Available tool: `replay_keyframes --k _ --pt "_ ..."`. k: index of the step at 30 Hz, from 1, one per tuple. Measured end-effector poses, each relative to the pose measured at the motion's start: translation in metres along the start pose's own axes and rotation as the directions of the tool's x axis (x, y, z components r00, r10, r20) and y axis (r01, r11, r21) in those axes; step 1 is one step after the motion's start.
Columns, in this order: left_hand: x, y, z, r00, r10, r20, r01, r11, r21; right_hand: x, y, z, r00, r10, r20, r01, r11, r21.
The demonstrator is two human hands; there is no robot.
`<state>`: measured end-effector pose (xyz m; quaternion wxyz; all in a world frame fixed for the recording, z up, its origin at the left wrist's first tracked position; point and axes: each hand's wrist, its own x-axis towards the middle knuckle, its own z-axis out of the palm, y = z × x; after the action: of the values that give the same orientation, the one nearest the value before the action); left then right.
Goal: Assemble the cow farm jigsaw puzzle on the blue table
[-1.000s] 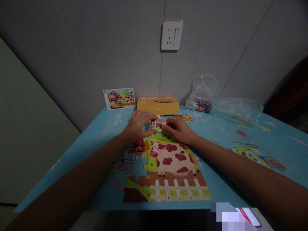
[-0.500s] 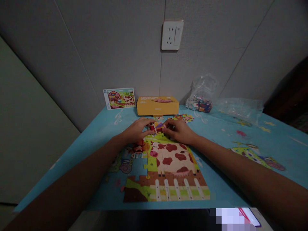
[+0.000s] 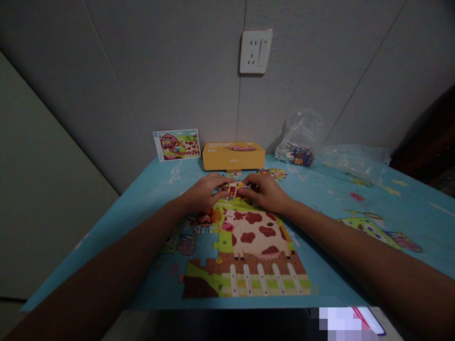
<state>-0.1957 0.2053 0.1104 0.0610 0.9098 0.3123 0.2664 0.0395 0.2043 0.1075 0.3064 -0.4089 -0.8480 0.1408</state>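
Both hands meet above the far edge of a partly assembled jigsaw puzzle showing a cow and a white fence. Between the fingers are small puzzle pieces with red, white and yellow print. My left hand closes on them from the left, thumb and fingers pinched. From the right, my right hand grips them in the same way. Fingers cover part of the pieces, so their exact number is unclear. A section with a red-haired figure lies below my left hand, partly behind the wrist.
A yellow box stands against the wall, with a farm picture card leaning to its left. Loose pieces lie before the box. A clear bag of colourful pieces and an empty plastic wrapper are at the back right.
The pieces between my fingers have turned, so a red and white printed face shows now where a purple and yellow one did. Both hands stay in nearly the same place.
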Motion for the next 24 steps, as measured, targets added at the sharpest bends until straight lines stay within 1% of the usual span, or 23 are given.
replay_keyframes --k 6,10,14,20,24 --pt "0.0001 0.002 -0.0043 0.993 -0.049 -0.106 0.047 0.999 -0.02 0.0004 -0.0006 -0.0021 0.999 -0.041 0.005 0.041 0.999 -0.029" --pt "0.0005 0.0028 -0.0046 0.986 -0.064 -0.153 0.059 0.997 -0.041 0.0007 0.0004 -0.0029 0.999 -0.031 0.024 0.031 1.0 0.003" --pt "0.0006 0.0026 -0.0046 0.977 -0.064 -0.205 0.06 0.998 -0.024 0.0002 -0.0003 -0.0031 0.999 -0.029 0.014 0.028 0.999 0.021" --pt "0.0017 0.0008 -0.0041 0.976 -0.037 -0.214 0.036 0.999 -0.006 -0.0014 -0.0011 -0.0032 0.998 -0.052 -0.02 0.052 0.999 -0.001" --pt "0.003 0.0013 -0.0043 0.988 -0.038 -0.15 0.037 0.999 -0.012 -0.0011 -0.0014 -0.0032 0.997 -0.067 -0.036 0.066 0.998 -0.002"
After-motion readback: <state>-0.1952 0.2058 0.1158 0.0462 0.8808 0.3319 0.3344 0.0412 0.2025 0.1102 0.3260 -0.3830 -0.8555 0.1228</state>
